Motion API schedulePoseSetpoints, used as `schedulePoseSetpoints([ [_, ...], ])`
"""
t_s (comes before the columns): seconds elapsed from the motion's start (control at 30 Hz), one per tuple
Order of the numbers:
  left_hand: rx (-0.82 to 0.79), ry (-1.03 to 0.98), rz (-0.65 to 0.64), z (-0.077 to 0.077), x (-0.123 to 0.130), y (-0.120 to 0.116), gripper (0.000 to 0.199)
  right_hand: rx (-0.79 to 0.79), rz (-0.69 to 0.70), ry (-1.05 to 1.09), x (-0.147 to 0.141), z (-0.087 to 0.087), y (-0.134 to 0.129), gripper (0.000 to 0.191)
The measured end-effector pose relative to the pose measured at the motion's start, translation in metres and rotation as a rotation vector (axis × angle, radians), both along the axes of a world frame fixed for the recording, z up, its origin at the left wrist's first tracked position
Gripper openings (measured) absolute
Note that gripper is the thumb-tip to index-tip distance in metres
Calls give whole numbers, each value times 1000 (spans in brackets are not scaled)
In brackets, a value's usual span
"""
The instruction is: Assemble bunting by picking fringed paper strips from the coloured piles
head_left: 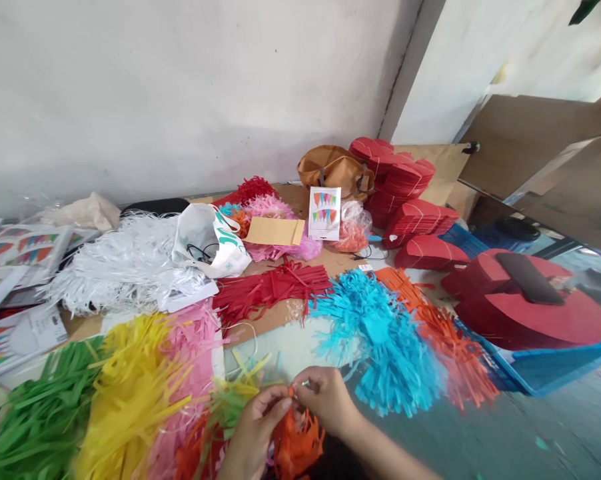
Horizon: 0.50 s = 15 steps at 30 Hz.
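An orange paper tassel (299,447) hangs at the bottom centre, its narrow top pinched between the fingers of both hands. My left hand (258,427) grips it from the left, fingers pressed together. From the right, my right hand (328,399) holds the same top end with thumb and forefinger. Close to my left hand lie yellow-green strips (238,393). A pile of blue fringed tassels (380,333) is to the right of my hands, and dark red ones (275,287) lie beyond them.
Green (50,407), yellow (135,387) and pink (193,353) fringes lie left. White fringe (115,267) and a white bag (208,240) are behind. Red paper stacks (525,300) rest over a blue crate (560,373) at right. A brown bag (333,170) stands near the wall.
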<state>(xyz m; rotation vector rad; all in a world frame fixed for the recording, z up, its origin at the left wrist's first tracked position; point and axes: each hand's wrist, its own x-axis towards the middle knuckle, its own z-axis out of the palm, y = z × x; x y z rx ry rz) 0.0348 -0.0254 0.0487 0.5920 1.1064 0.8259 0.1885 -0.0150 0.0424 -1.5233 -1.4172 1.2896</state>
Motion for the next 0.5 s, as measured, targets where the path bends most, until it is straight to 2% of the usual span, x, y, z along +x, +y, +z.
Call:
schedulePoseSetpoints([
  [0.13, -171, -98, 140, 0, -1, 0, 33, 21, -73, -96, 2, 8, -2, 20],
  [0.23, -183, -92, 215, -3, -1, 1, 35, 129, -93, -210, 4, 18, -7, 18],
  [0.33, -158, -84, 207, -3, -1, 1, 35, 200, -60, -285, 4, 24, -10, 19],
  [0.5, -149, -91, 174, 4, 3, 0, 34, 220, -35, -297, 2, 22, -11, 22],
])
